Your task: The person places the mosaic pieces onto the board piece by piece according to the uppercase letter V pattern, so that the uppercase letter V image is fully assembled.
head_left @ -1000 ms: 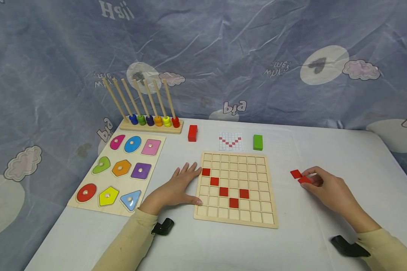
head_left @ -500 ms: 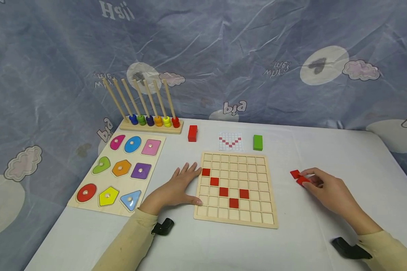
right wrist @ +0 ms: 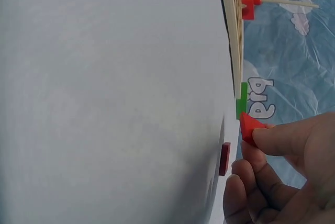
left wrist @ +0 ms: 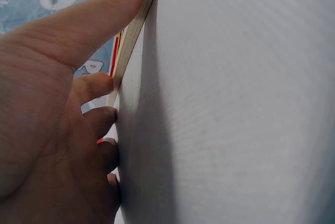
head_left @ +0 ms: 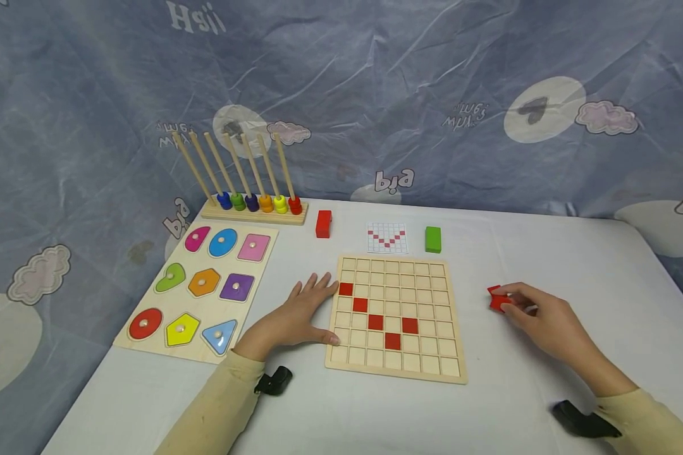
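Note:
A wooden grid board (head_left: pixel 395 373) lies flat on the white table with several red square tiles set in its cells, such as the tile (head_left: pixel 393 341) low in the middle. My left hand (head_left: pixel 296 316) rests spread along the board's left edge, thumb on the frame (left wrist: pixel 137 22). To the right of the board, my right hand (head_left: pixel 552 316) pinches a red tile (right wrist: pixel 248 129) between thumb and fingertips. Another red tile (right wrist: pixel 224 159) lies on the cloth close by, partly covered by the held one in the head view.
Behind the board lie a pattern card (head_left: pixel 387 238), a red block (head_left: pixel 323 224) and a green block (head_left: pixel 433 239). At the left are a shape puzzle board (head_left: pixel 196 309) with knobbed pieces and a peg stand (head_left: pixel 253 217) with coloured beads. A printed curtain (head_left: pixel 341 95) hangs behind.
My right hand has shifted slightly left with the pinched tile, which now overlaps the other loose tile more. My left hand and the board have stayed put.

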`<state>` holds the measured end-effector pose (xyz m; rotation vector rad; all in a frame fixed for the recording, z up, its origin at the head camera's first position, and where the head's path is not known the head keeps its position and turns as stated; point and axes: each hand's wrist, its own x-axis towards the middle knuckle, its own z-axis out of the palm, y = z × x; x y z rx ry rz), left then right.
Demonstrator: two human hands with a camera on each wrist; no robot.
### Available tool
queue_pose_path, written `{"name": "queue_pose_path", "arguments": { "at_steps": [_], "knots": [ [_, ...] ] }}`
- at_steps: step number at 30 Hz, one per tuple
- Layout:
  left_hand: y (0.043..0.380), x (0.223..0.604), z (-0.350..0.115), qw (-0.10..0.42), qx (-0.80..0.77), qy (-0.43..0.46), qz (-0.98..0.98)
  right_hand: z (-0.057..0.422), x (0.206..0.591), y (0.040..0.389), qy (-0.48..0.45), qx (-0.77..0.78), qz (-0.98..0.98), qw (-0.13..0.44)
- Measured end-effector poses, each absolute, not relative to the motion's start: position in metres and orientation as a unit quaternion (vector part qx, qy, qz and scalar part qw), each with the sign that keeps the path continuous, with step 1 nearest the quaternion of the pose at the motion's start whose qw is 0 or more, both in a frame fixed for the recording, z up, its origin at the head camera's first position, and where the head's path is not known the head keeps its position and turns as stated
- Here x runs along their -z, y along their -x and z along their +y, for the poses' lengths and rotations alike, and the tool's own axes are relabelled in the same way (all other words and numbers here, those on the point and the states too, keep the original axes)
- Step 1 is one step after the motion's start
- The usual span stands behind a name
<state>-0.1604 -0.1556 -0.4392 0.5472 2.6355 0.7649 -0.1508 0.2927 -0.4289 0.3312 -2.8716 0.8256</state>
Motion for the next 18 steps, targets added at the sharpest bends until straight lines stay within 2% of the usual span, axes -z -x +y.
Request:
{"name": "queue_pose_path", "arguments": {
  "at_steps": [18],
  "knots": [
    [0.16,0.438,-0.156,0.173,-0.273,-0.195,0.926,0.261,0.424,0.148,-0.136,-0.322,-0.935,0.053]
  ]
}}
